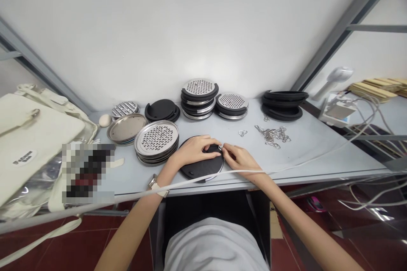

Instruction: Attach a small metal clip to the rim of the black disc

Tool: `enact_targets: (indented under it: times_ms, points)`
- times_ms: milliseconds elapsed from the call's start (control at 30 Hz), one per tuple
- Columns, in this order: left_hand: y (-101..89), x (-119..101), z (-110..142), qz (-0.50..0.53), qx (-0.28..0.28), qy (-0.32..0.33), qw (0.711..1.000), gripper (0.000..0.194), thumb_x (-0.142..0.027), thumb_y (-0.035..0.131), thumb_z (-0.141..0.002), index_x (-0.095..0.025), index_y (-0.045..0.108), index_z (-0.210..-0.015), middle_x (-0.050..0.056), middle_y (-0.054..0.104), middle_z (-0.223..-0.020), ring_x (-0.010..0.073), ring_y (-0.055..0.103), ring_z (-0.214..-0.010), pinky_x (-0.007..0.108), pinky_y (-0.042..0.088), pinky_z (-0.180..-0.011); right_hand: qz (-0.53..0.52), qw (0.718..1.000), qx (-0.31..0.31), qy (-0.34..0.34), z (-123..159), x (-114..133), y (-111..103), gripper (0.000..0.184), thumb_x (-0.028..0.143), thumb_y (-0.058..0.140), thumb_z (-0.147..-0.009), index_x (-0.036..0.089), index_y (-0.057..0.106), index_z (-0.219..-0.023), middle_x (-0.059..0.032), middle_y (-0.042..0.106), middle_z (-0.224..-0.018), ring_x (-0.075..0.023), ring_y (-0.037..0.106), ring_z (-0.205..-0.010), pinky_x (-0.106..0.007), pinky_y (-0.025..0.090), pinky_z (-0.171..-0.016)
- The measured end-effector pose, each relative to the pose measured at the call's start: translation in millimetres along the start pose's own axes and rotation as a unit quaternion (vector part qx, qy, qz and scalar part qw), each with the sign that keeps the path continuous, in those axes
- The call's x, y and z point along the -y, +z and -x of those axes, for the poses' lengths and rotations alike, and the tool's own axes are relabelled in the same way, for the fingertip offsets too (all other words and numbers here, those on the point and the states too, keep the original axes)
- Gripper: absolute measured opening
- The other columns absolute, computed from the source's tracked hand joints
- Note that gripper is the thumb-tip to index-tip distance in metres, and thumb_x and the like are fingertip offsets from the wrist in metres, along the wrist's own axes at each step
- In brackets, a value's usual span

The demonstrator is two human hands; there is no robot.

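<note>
The left hand [200, 150] is curving, thumb and fingers parted, over a round black plastic-looking disc [199, 170], at whose right edge the right hand [241, 158] is pinching a small silver metal clip [220, 147].

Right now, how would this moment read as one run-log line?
left hand: resting on black disc; right hand: pinching small metal clip at disc's edge; nearby: loose clips, stacked perforated plates
</note>
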State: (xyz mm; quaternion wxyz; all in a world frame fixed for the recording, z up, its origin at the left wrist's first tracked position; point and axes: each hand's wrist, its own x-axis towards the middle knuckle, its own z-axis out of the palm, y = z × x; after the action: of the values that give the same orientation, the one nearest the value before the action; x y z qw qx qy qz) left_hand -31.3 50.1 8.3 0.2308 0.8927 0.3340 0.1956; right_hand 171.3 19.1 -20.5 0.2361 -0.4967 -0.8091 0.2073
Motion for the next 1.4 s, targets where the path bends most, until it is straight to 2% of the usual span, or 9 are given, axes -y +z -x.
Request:
enact_targets:
  times_ms: [733,1400]
  points:
    - [-1.1,-2.6,0.5,0.017,0.006,-0.01,1.0,0.029,-0.039,0.053,-0.09,-0.027,0.061,-0.114,-0.002,0.048,-0.077,0.0112,0.047,-0.067,0.022,0.036,-0.064,-0.001,1.0,-0.008,0.007,0.5,1.9,0.0,0.026,0.031,0.034,-0.093,0.021,0.046,-0.071,0.0017,0.049,-0.059,-0.0129,0.045,-0.054,-0.023,0.03,-0.054]
    - [0.3,-2.1,0.5,0.003,0.0,-0.013,1.0,0.031,-0.041,0.053,-0.09,-0.027,0.061,-0.117,-0.001,0.049,-0.078,0.0115,0.048,-0.067,0.022,0.038,-0.065,-0.017,1.0,-0.003,-0.001,0.1,-1.3,0.7,0.028,0.032,0.033,-0.094,0.02,0.047,-0.072,0.0004,0.053,-0.063,-0.0132,0.048,-0.057,-0.023,0.032,-0.056]
